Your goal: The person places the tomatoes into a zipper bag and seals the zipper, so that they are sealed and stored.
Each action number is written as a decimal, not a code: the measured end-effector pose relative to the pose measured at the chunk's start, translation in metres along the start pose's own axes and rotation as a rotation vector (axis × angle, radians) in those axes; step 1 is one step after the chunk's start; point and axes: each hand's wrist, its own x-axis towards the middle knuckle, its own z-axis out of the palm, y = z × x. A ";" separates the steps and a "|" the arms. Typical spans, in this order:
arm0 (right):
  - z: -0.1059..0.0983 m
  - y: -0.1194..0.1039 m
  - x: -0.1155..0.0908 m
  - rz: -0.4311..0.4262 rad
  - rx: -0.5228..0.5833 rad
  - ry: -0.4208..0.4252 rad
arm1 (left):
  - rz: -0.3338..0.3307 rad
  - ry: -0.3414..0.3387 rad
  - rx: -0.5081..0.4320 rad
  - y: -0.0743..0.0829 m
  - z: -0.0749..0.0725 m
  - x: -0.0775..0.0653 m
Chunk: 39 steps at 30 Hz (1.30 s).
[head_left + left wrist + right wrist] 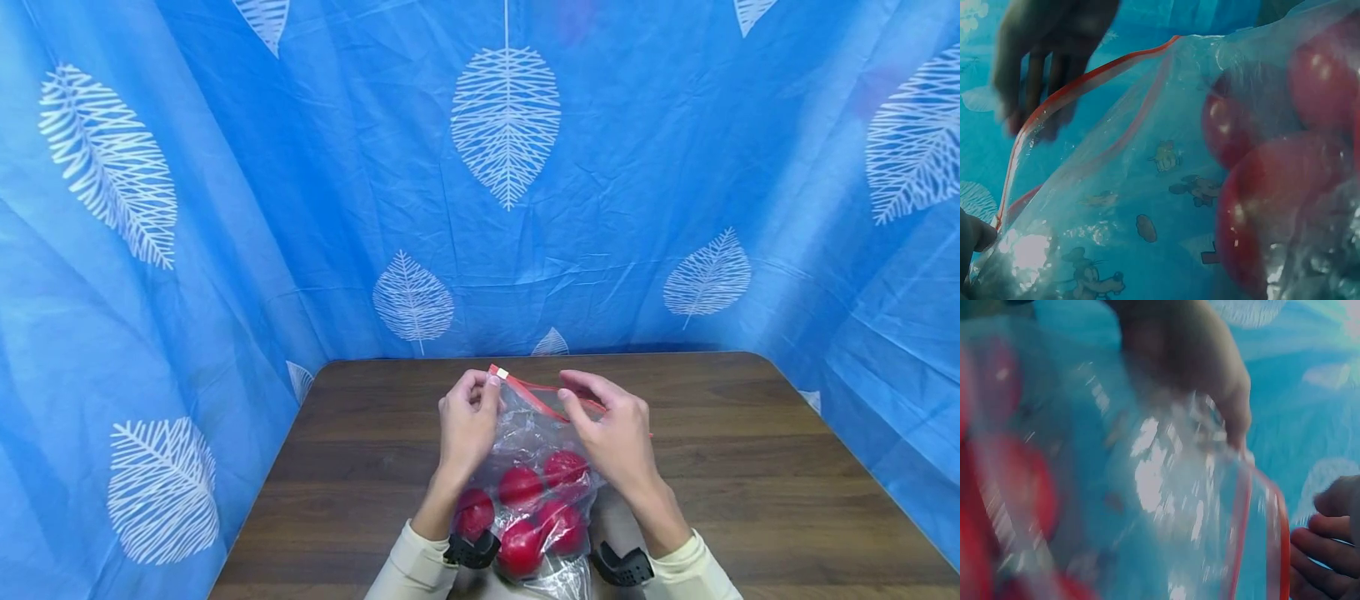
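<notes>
A clear zip bag [528,429] with a red zip edge stands mouth-up between the hands, its mouth gaping. Several round red balls [521,487] lie in its lower part. My left hand [468,421] pinches the bag's upper left corner, right by the white slider [502,373]. At the other side of the mouth is my right hand [615,425], its fingers loosely bent and spread. In the right wrist view the right-hand fingers [1325,550] are beside the red zip edge [1282,537], gripping nothing. Small cartoon figures [1200,187] are printed on the bag.
A dark wood-grain table [345,450] extends to both sides. Blue cloth [337,167] with white leaf prints hangs behind it and along both sides. Black wrist straps [472,550] sit over the pale sleeves [412,562].
</notes>
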 end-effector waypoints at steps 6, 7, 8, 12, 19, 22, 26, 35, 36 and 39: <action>0.029 -0.020 0.018 -0.106 0.004 -0.136 | 0.059 -0.005 0.011 -0.002 0.001 0.000; 0.034 -0.022 0.020 -0.119 -0.001 -0.140 | 0.072 -0.008 0.011 -0.002 0.001 0.000; 0.038 -0.024 0.022 -0.126 -0.006 -0.141 | 0.085 -0.011 0.015 -0.002 0.001 0.000; 0.050 -0.027 0.026 -0.104 -0.032 -0.130 | 0.119 -0.010 0.018 -0.003 0.003 0.000; 0.055 -0.026 0.028 -0.061 -0.056 -0.134 | 0.128 -0.035 0.006 -0.003 0.005 -0.003; 0.056 -0.025 0.028 -0.054 -0.050 -0.138 | 0.156 -0.033 0.037 -0.003 0.005 -0.003; 0.055 -0.024 0.028 -0.038 -0.025 -0.158 | 0.151 -0.021 0.035 -0.004 0.005 -0.003; 0.053 -0.019 0.024 -0.002 0.048 -0.173 | 0.136 0.015 -0.048 -0.005 0.009 -0.004; 0.053 -0.018 0.023 -0.001 0.047 -0.170 | 0.136 0.020 -0.056 -0.005 0.009 -0.004; 0.052 -0.015 0.020 -0.002 0.039 -0.169 | 0.140 0.042 -0.067 -0.005 0.010 -0.005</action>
